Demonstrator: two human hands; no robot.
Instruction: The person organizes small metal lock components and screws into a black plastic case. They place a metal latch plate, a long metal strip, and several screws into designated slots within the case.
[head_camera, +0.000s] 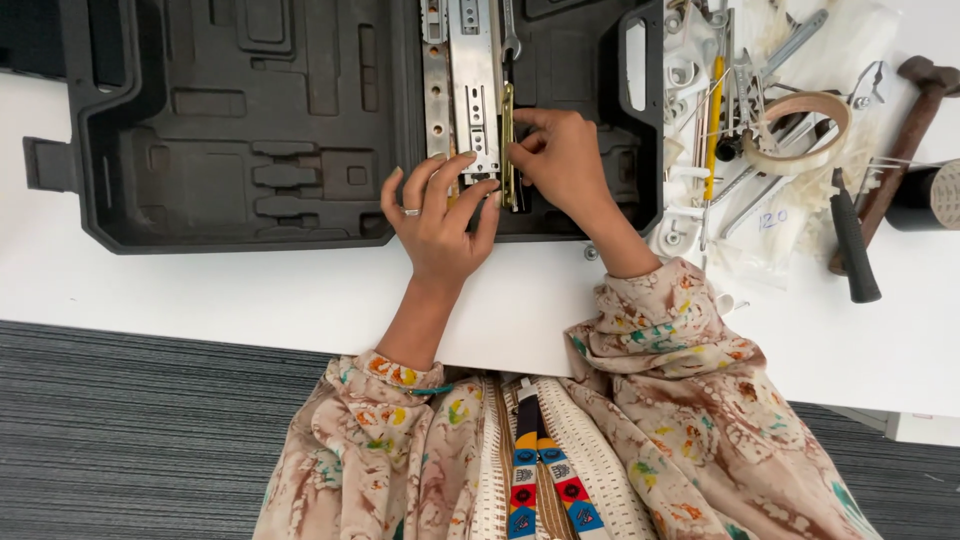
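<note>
steel drawer slide (472, 100) lies across the open black tool case (250, 130), left hand (438, 215) spread flat on its end to steady it while right hand (562, 160) pinches a brass-coloured strip (508, 145) alongside.

my left hand (437, 222) lies palm down, fingers spread and a ring showing. my right hand (562, 160) sits just beside it, fingers curled in a pinch. both forearms reach forward from patterned sleeves.
</note>
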